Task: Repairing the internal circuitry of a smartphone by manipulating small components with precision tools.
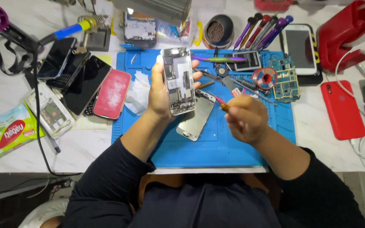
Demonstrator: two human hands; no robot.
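Blue repair mat (pixel 216 147) covers the bench, catching small parts. Left hand (pixel 159 95) grips an opened smartphone (pixel 177 80) upright, internals facing the camera; right hand (pixel 246 118) pinches a small screwdriver (pixel 220 102) (tip aimed leftward) just right of it, above a detached screen (pixel 195 120).

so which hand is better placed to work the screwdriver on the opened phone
Right. The right hand already pinches the small screwdriver, its tip pointing toward the opened phone. The left hand is wrapped around that phone, holding it up above the blue mat.
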